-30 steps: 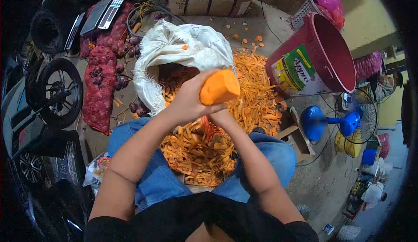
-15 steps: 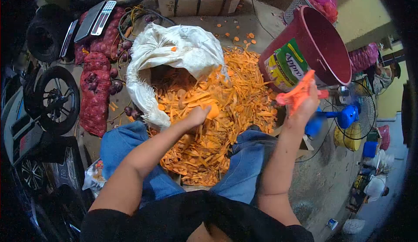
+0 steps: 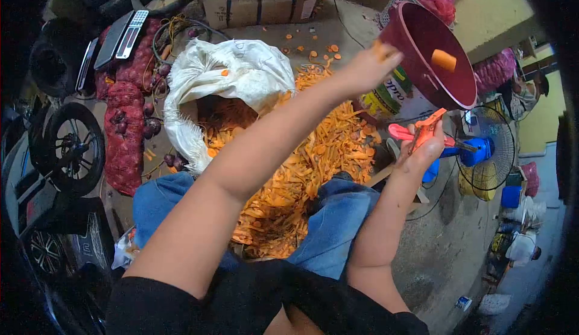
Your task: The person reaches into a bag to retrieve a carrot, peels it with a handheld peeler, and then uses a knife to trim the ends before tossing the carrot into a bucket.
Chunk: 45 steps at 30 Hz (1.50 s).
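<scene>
My left hand [image 3: 371,69] is stretched out beside the maroon bucket [image 3: 407,39], its fingers apart and slightly blurred, with nothing held. A peeled carrot piece [image 3: 444,60] shows against the bucket's inside, apart from the hand and seemingly in the air. Below the bucket's rim, my right hand [image 3: 425,151] is closed around an orange-red peeler [image 3: 427,129]. Between my knees spreads a heap of carrot peels and cut ends [image 3: 325,160]. It reaches into the mouth of a white woven sack [image 3: 259,72] lying on its side.
Red net bags of onions [image 3: 123,136] lie at the left, with a digital scale [image 3: 120,39] on top. Strapped cardboard boxes [image 3: 259,3] stand at the back. A blue fan [image 3: 482,148] is at the right. Several wheels and a motorbike line the far left.
My left hand has moved from the peel heap up and right to the bucket and let go of the carrot piece. My right hand keeps the peeler and has shifted slightly.
</scene>
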Available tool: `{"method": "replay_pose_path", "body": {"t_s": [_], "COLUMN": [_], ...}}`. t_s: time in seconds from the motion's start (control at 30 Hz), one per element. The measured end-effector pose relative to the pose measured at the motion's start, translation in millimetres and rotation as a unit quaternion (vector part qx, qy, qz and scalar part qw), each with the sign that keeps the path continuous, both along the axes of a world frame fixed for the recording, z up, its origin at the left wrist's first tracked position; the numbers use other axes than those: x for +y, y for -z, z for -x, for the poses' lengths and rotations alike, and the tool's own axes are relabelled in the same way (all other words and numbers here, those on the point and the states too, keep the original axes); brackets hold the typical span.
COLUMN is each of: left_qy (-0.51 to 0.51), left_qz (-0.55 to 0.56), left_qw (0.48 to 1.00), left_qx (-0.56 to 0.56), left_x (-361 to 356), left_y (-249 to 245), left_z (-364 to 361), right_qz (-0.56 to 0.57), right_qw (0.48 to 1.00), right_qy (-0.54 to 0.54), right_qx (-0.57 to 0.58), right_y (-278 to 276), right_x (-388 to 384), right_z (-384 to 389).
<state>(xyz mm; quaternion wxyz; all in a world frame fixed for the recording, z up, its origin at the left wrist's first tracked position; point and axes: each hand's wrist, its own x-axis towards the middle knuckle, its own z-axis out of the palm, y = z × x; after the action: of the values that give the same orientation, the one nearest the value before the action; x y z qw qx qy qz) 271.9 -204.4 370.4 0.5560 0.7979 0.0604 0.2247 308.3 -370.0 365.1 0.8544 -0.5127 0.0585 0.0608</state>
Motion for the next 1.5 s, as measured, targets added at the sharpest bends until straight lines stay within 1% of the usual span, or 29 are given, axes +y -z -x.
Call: {"method": "replay_pose_path", "body": {"t_s": [0.07, 0.1, 0.13, 0.17, 0.23, 0.3, 0.33, 0.37, 0.43, 0.47, 0.5, 0.57, 0.6, 0.63, 0.67, 0.7, 0.73, 0.8, 0.87, 0.93, 1.0, 1.07, 1.13, 1.17, 1.2, 1.27, 1.33, 1.4, 1.5], "left_qy": [-0.004, -0.01, 0.095, 0.177, 0.275, 0.215, 0.112, 0.003, -0.138, -0.189, -0.209, -0.245, -0.272, -0.292, -0.352, -0.357, -0.373, -0.411, -0.372, -0.331, -0.265, -0.265, -0.176, -0.177, -0.225, -0.319, -0.413, -0.479, -0.52], "left_qz": [-0.083, -0.153, -0.144, -0.164, -0.118, -0.094, 0.056, 0.203, 0.358, 0.289, 0.288, 0.221, 0.146, 0.149, 0.046, 0.055, 0.044, -0.01, -0.005, -0.002, -0.074, -0.069, -0.129, -0.125, -0.09, -0.05, -0.082, -0.11, -0.121], "left_qw": [0.984, 0.959, 0.877, 0.9, 0.818, 0.849, 0.874, 0.869, 0.867, 0.898, 0.882, 0.888, 0.898, 0.875, 0.841, 0.83, 0.805, 0.805, 0.81, 0.815, 0.805, 0.8, 0.782, 0.782, 0.795, 0.803, 0.783, 0.762, 0.746], "left_qx": [0.159, 0.24, 0.449, 0.364, 0.491, 0.473, 0.471, 0.452, 0.317, 0.272, 0.308, 0.32, 0.312, 0.357, 0.409, 0.425, 0.459, 0.427, 0.453, 0.477, 0.526, 0.534, 0.584, 0.584, 0.555, 0.501, 0.458, 0.421, 0.398], "left_x": [-3, -10, -16, -19, -22, -2, 9, 24, 59, 79, 94, 116, 138, 154, 159, 157, 160, 160, 159, 154, 155, 173, 201, 206, 217, 236, 257, 275, 294], "left_y": [60, 97, 109, 234, 238, 231, 221, 200, 217, 244, 237, 255, 305, 322, 325, 306, 314, 344, 343, 336, 337, 369, 418, 413, 406, 406, 413, 419, 433], "left_z": [47, 77, 100, 119, 171, 188, 193, 195, 193, 194, 197, 213, 228, 241, 252, 262, 272, 291, 293, 286, 278, 276, 283, 288, 290, 297, 307, 317, 332], "right_qz": [0.013, 0.027, 0.027, 0.024, 0.022, 0.017, 0.01, 0.012, 0.029, 0.032, 0.024, 0.021, 0.034, 0.046, 0.051, 0.066, 0.081, 0.078, 0.062, 0.082, 0.093, 0.122, 0.153, 0.153, 0.151, 0.168, 0.188, 0.171, 0.194], "right_qw": [0.999, 0.997, 0.997, 0.997, 0.995, 0.994, 0.992, 0.992, 0.989, 0.988, 0.988, 0.988, 0.989, 0.99, 0.99, 0.985, 0.978, 0.98, 0.972, 0.971, 0.963, 0.966, 0.967, 0.962, 0.956, 0.957, 0.957, 0.948, 0.948], "right_qy": [-0.013, -0.022, -0.025, -0.053, -0.084, -0.105, -0.124, -0.128, -0.144, -0.147, -0.148, -0.15, -0.14, -0.13, -0.131, -0.161, -0.192, -0.182, -0.228, -0.224, -0.251, -0.227, -0.2, -0.226, -0.25, -0.235, -0.221, -0.268, -0.25], "right_qx": [0.032, 0.063, 0.065, 0.048, 0.041, 0.025, 0.01, 0.011, 0.015, 0.017, 0.018, 0.019, 0.017, 0.016, 0.018, 0.018, 0.019, 0.023, 0.014, 0.017, 0.025, 0.027, 0.029, 0.021, 0.011, 0.02, 0.033, 0.037, 0.045], "right_y": [-15, -18, -14, -9, -9, -2, 1, 2, 3, 7, 14, 20, 19, 19, 21, 23, 24, 31, 41, 40, 43, 39, 44, 54, 62, 52, 48, 51, 61], "right_x": [5, 7, 7, 5, 8, 12, 14, 17, 25, 29, 33, 41, 47, 52, 53, 52, 53, 59, 58, 66, 68, 80, 82, 75, 71, 90, 101, 106, 112], "right_z": [10, 14, 13, 9, 13, 11, 12, 15, 20, 19, 15, 17, 21, 24, 24, 23, 24, 23, 14, 19, 17, 28, 27, 16, 6, 33, 44, 47, 45]}}
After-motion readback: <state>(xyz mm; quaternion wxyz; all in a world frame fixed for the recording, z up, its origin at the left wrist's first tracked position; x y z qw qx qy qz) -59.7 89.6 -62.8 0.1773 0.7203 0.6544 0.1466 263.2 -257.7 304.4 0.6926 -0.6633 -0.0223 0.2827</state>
